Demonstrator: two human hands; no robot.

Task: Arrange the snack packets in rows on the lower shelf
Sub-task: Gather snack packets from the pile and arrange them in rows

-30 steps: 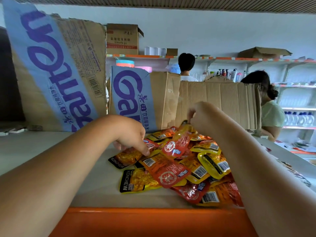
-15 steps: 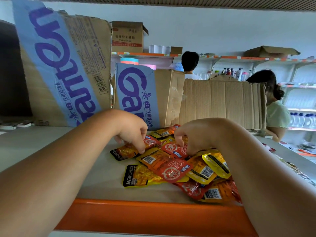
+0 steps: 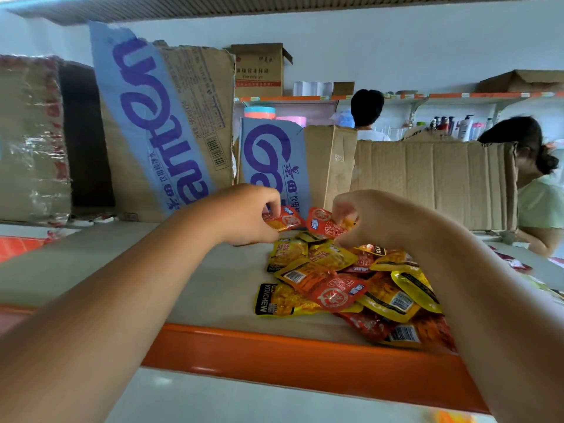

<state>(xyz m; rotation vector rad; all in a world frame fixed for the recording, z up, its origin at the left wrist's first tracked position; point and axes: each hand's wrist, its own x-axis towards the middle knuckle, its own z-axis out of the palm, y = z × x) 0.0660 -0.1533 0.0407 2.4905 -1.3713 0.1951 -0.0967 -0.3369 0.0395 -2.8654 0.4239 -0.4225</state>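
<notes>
Red and yellow plastic snack packets (image 3: 345, 285) are heaped on the right of the beige shelf (image 3: 198, 285). Beyond them, an orange packet (image 3: 285, 221) is pinched by the left hand (image 3: 244, 215), a red packet (image 3: 323, 224) by the right hand (image 3: 378, 221).

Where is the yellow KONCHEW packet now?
Head view: the KONCHEW packet lies at the near-left corner of the pile, behind the orange shelf edge, partly under a red packet.

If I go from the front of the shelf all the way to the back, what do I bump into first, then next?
orange shelf edge → pile of snack packets → left hand pinching a red packet and right hand pinching another red packet → cardboard boxes → bottles far behind
</notes>
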